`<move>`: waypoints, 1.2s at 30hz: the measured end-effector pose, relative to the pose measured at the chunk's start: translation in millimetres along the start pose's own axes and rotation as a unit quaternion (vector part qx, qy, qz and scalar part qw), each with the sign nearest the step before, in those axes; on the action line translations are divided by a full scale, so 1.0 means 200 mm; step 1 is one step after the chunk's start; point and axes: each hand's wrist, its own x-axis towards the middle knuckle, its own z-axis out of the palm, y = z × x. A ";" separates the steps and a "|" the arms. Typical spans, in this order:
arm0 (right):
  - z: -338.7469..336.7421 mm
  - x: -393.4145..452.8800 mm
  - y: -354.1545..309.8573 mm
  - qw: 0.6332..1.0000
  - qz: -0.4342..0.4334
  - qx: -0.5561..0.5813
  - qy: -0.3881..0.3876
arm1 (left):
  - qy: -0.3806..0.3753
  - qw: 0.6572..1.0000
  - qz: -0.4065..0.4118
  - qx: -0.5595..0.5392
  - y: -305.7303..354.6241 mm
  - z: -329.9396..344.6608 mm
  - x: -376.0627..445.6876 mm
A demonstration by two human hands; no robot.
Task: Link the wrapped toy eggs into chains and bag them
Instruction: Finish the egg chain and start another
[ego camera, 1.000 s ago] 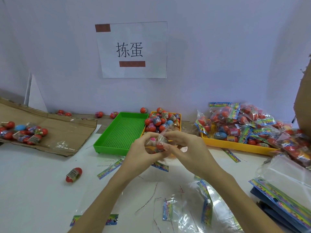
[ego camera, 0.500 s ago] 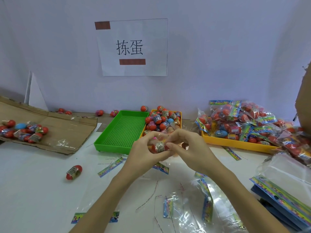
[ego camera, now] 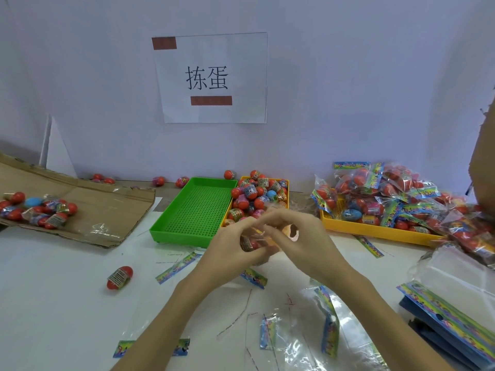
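Red and wrapped in clear film, a toy egg [ego camera: 248,243] sits at the centre of the frame, pinched between both hands held close together above the white table [ego camera: 53,303]. The left hand [ego camera: 230,250] curls its fingers round the egg; the right hand [ego camera: 302,245] pinches the crinkled wrap beside it. Just behind them an orange tray [ego camera: 287,183] is heaped with more eggs, next to a green tray [ego camera: 192,210]. Bagged eggs [ego camera: 388,199] fill the right side. One loose egg [ego camera: 119,277] lies at lower left.
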 end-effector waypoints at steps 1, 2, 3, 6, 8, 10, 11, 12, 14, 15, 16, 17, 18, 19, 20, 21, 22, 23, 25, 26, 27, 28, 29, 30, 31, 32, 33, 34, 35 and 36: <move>0.00 0.00 0.00 1.000 -0.004 0.006 0.026 | 0.015 1.000 -0.017 -0.002 -0.01 0.00 0.00; 0.00 0.00 0.00 0.998 -0.009 0.012 0.058 | 0.038 0.999 -0.034 -0.007 -0.01 -0.01 0.01; 0.00 0.00 0.00 0.995 -0.013 0.019 0.095 | 0.064 0.997 -0.049 -0.020 -0.02 -0.02 0.01; 0.01 0.01 0.02 0.985 0.003 0.039 0.169 | 0.143 0.981 -0.093 -0.092 -0.03 -0.07 0.03; 0.03 0.00 0.05 0.989 0.022 0.028 0.145 | 0.201 0.962 -0.118 -0.139 -0.03 -0.11 0.04; 0.08 0.00 0.09 0.996 0.024 -0.005 0.081 | 0.248 0.944 -0.131 -0.175 -0.04 -0.16 0.04; 0.11 -0.01 0.10 0.999 0.018 -0.025 0.043 | 0.266 0.938 -0.136 -0.174 -0.05 -0.18 0.04; 0.14 0.00 0.11 0.999 0.009 -0.048 0.009 | 0.281 0.934 -0.143 -0.166 -0.05 -0.19 0.04; 0.20 0.02 0.11 0.994 -0.006 -0.102 -0.043 | 0.299 0.929 -0.155 -0.156 -0.07 -0.19 0.04; 0.24 0.04 0.11 0.989 -0.004 -0.135 -0.062 | 0.298 0.927 -0.160 -0.161 -0.07 -0.19 0.04; 0.27 0.05 0.11 0.982 0.001 -0.172 -0.076 | 0.290 0.928 -0.165 -0.167 -0.07 -0.19 0.04; 0.29 0.07 0.11 0.974 0.009 -0.208 -0.087 | 0.281 0.929 -0.170 -0.172 -0.07 -0.19 0.04; 0.31 0.08 0.12 0.967 0.018 -0.234 -0.095 | 0.273 0.930 -0.171 -0.179 -0.07 -0.19 0.04; 0.32 0.08 0.13 0.964 0.025 -0.247 -0.099 | 0.269 0.930 -0.170 -0.184 -0.06 -0.19 0.05; 0.33 0.08 0.14 0.963 0.029 -0.249 -0.099 | 0.266 0.931 -0.167 -0.184 -0.06 -0.19 0.05; 0.33 0.08 0.15 0.966 0.030 -0.238 -0.093 | 0.265 0.933 -0.164 -0.178 -0.05 -0.19 0.05; 0.32 0.08 0.15 0.973 0.029 -0.216 -0.079 | 0.264 0.936 -0.160 -0.170 -0.05 -0.18 0.05; 0.32 0.08 0.16 0.981 0.027 -0.185 -0.058 | 0.263 0.938 -0.155 -0.161 -0.04 -0.18 0.04; 0.31 0.08 0.17 0.992 0.028 -0.122 -0.004 | 0.261 0.944 -0.148 -0.137 -0.04 -0.17 0.04; 0.30 0.09 0.17 0.994 0.031 -0.100 0.017 | 0.259 0.946 -0.148 -0.126 -0.04 -0.18 0.04; 0.30 0.09 0.18 0.995 0.032 -0.088 0.026 | 0.257 0.947 -0.148 -0.120 -0.04 -0.18 0.04; 0.29 0.10 0.18 0.996 0.029 -0.086 0.019 | 0.255 0.948 -0.148 -0.118 -0.04 -0.18 0.03; 0.28 0.10 0.18 0.995 0.026 -0.093 -0.004 | 0.254 0.949 -0.147 -0.116 -0.04 -0.18 0.03; 0.29 0.09 0.18 0.993 0.021 -0.115 -0.034 | 0.252 0.950 -0.146 -0.116 -0.04 -0.17 0.03; 0.29 0.09 0.18 0.987 0.015 -0.147 -0.063 | 0.250 0.950 -0.145 -0.116 -0.04 -0.17 0.04; 0.30 0.08 0.18 0.981 0.009 -0.177 -0.079 | 0.247 0.951 -0.145 -0.116 -0.04 -0.17 0.03; 0.31 0.08 0.18 0.978 0.004 -0.191 -0.079 | 0.244 0.953 -0.144 -0.112 -0.04 -0.16 0.03; 0.31 0.07 0.18 0.981 0.002 -0.184 -0.068 | 0.239 0.955 -0.144 -0.105 -0.04 -0.16 0.03; 0.31 0.08 0.18 0.986 0.002 -0.160 -0.050 | 0.232 0.957 -0.144 -0.099 -0.04 -0.16 0.03; 0.30 0.08 0.18 0.991 0.003 -0.128 -0.030 | 0.225 0.959 -0.145 -0.096 -0.03 -0.16 0.03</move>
